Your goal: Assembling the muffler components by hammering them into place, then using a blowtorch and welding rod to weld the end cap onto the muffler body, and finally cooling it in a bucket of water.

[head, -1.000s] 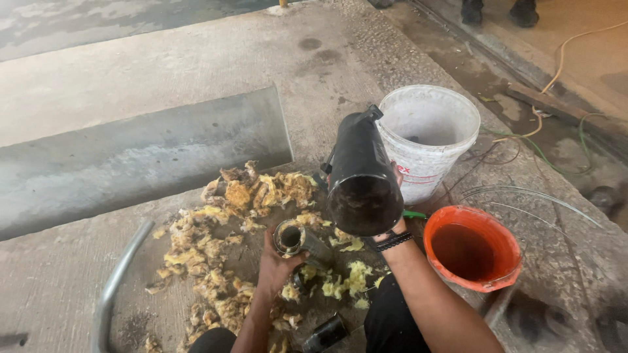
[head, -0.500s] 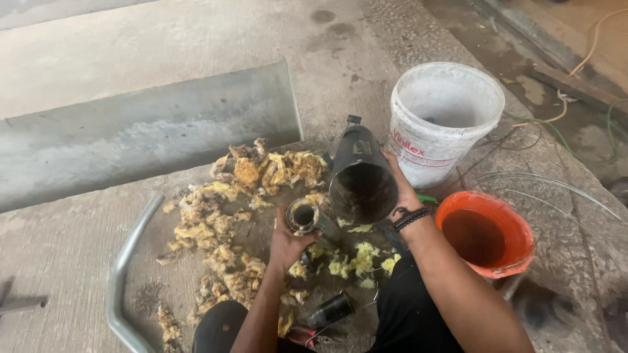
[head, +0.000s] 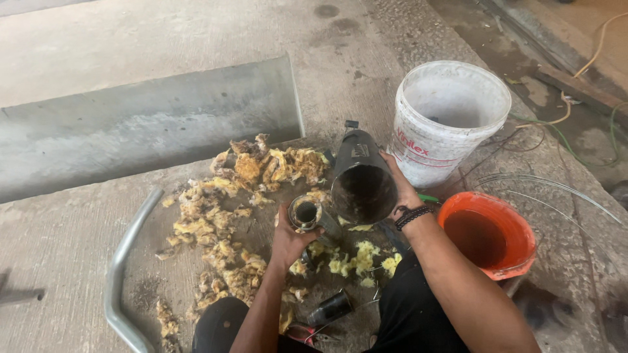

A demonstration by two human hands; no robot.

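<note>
My right hand (head: 400, 188) grips a big black cylindrical metal shell (head: 361, 175), its open dark mouth tilted toward me. My left hand (head: 292, 240) holds a smaller metal pipe (head: 307, 214) by its end, its round opening facing up, just left of the black shell's mouth. Both are held low over a heap of yellow-brown fibrous wadding (head: 239, 210) scattered on the concrete floor. A black wristband sits on my right wrist.
A white plastic bucket (head: 451, 124) stands behind my right hand. An orange bucket (head: 489, 234) with dark liquid is at my right forearm. A bent metal tube (head: 121, 274) lies left, a short black tube (head: 330, 307) near my knees, a grey slab (head: 144, 124) behind, wires right.
The black shell has come down from a raised position to low over the wadding, next to the small pipe. My left hand stays on the pipe. The view has shifted slightly.
</note>
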